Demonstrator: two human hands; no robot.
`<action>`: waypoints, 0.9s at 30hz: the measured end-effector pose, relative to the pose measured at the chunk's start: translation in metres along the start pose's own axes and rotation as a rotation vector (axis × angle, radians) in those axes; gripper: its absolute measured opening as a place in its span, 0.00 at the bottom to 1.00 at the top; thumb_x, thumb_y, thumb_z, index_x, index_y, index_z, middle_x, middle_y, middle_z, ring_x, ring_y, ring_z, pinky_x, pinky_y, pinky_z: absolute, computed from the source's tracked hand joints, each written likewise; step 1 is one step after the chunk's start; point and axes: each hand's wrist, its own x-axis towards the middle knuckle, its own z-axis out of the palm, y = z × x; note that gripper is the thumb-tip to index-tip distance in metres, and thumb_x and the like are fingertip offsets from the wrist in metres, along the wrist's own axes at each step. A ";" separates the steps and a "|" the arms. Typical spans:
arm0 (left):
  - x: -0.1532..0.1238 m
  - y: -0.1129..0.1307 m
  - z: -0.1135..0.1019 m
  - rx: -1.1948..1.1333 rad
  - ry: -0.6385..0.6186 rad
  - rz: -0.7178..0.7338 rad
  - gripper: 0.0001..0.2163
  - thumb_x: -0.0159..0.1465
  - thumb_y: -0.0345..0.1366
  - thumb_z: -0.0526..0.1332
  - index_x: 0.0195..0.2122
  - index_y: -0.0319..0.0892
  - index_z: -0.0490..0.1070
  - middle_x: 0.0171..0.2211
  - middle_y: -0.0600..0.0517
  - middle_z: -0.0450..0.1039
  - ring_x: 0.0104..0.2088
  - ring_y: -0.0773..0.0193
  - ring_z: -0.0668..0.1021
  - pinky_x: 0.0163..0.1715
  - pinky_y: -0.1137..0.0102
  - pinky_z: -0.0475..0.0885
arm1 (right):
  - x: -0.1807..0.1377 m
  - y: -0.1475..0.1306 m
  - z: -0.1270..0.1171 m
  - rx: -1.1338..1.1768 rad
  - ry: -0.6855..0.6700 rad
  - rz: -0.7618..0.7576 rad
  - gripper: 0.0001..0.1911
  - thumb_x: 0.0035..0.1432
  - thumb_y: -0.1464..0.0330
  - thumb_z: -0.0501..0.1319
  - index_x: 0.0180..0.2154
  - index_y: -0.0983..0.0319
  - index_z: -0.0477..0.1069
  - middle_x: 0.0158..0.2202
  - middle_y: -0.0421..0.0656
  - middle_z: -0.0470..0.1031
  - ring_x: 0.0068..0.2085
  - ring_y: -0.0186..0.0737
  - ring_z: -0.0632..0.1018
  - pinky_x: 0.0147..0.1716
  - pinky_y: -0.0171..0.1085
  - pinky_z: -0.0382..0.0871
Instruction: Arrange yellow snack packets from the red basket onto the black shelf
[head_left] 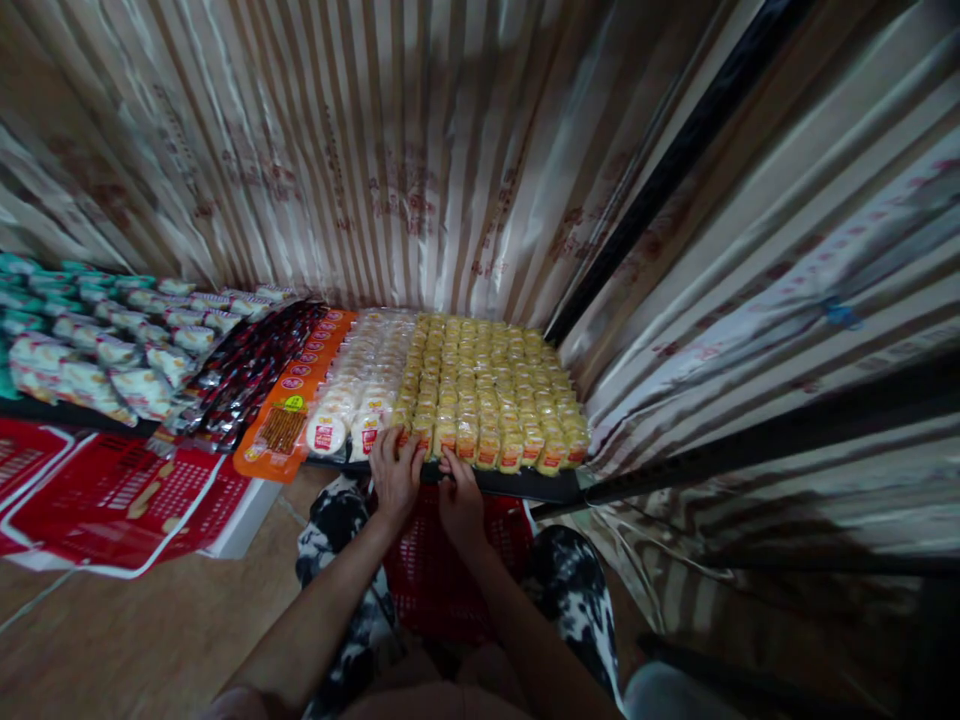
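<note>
Both my hands reach to the front edge of a low black shelf (540, 486) covered with rows of small yellow snack packets (487, 385). My left hand (395, 475) has its fingers curled on the front packets where the yellow rows meet the white round packets (352, 405). Just to its right, my right hand (459, 500) has its fingertips pressed on a front yellow packet. Whether either hand grips a packet is hidden by the fingers. A red plastic basket (442, 575) sits between my knees, under my wrists.
Orange packs (289, 420), dark red packs (247, 375) and white-and-teal packets (97, 340) fill the shelf to the left. Red flat packs (112, 495) lie on a white box at the lower left. Striped shiny curtain (420, 150) walls the back and right. Floor is tan tile (150, 630).
</note>
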 end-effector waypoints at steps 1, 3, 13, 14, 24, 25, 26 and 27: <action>-0.001 0.000 0.001 -0.010 0.010 0.000 0.10 0.61 0.36 0.58 0.43 0.44 0.72 0.50 0.43 0.65 0.55 0.51 0.63 0.53 0.53 0.60 | 0.000 0.000 0.000 -0.002 -0.005 0.002 0.26 0.54 0.76 0.47 0.55 0.62 0.61 0.43 0.48 0.72 0.43 0.39 0.75 0.46 0.40 0.69; -0.002 -0.002 0.004 -0.041 0.031 0.001 0.10 0.61 0.36 0.58 0.43 0.43 0.72 0.50 0.43 0.64 0.56 0.51 0.62 0.53 0.53 0.60 | -0.001 0.001 -0.001 -0.007 -0.013 0.008 0.25 0.55 0.76 0.47 0.55 0.62 0.61 0.44 0.48 0.72 0.43 0.39 0.75 0.46 0.40 0.69; -0.006 -0.007 0.013 -0.043 0.029 0.097 0.11 0.62 0.34 0.56 0.45 0.42 0.71 0.49 0.43 0.67 0.55 0.54 0.64 0.54 0.56 0.61 | -0.001 -0.008 -0.011 -0.025 0.054 -0.074 0.21 0.59 0.73 0.45 0.53 0.61 0.63 0.44 0.48 0.73 0.44 0.40 0.75 0.47 0.43 0.68; -0.006 -0.006 0.013 -0.039 0.028 0.091 0.12 0.62 0.35 0.56 0.46 0.43 0.71 0.49 0.43 0.67 0.56 0.54 0.64 0.54 0.55 0.60 | -0.002 -0.010 -0.014 -0.064 0.083 -0.084 0.21 0.60 0.72 0.45 0.52 0.61 0.64 0.45 0.49 0.73 0.46 0.40 0.74 0.48 0.44 0.67; -0.018 0.000 0.013 -0.065 0.050 0.062 0.15 0.61 0.35 0.56 0.50 0.39 0.67 0.54 0.38 0.60 0.58 0.51 0.61 0.54 0.52 0.60 | -0.011 -0.003 -0.047 -0.349 0.248 -0.053 0.21 0.61 0.70 0.45 0.55 0.59 0.61 0.59 0.50 0.59 0.59 0.48 0.60 0.53 0.57 0.58; -0.018 0.000 0.014 -0.065 0.056 0.053 0.16 0.61 0.35 0.56 0.50 0.39 0.66 0.54 0.38 0.60 0.58 0.51 0.61 0.54 0.52 0.61 | -0.011 -0.002 -0.048 -0.354 0.253 -0.052 0.21 0.61 0.70 0.46 0.55 0.59 0.61 0.59 0.50 0.59 0.59 0.48 0.60 0.53 0.57 0.58; -0.019 0.000 0.015 -0.068 0.056 0.047 0.16 0.61 0.35 0.56 0.50 0.38 0.66 0.53 0.38 0.60 0.57 0.51 0.61 0.54 0.51 0.61 | -0.011 -0.001 -0.048 -0.357 0.255 -0.057 0.21 0.61 0.71 0.46 0.55 0.60 0.61 0.58 0.51 0.59 0.59 0.48 0.60 0.53 0.57 0.58; -0.018 0.000 0.016 -0.075 0.053 0.042 0.16 0.61 0.35 0.56 0.50 0.38 0.66 0.53 0.38 0.60 0.57 0.51 0.61 0.54 0.51 0.61 | -0.011 -0.002 -0.047 -0.361 0.253 -0.069 0.21 0.61 0.71 0.46 0.55 0.60 0.61 0.58 0.51 0.59 0.59 0.48 0.60 0.53 0.57 0.58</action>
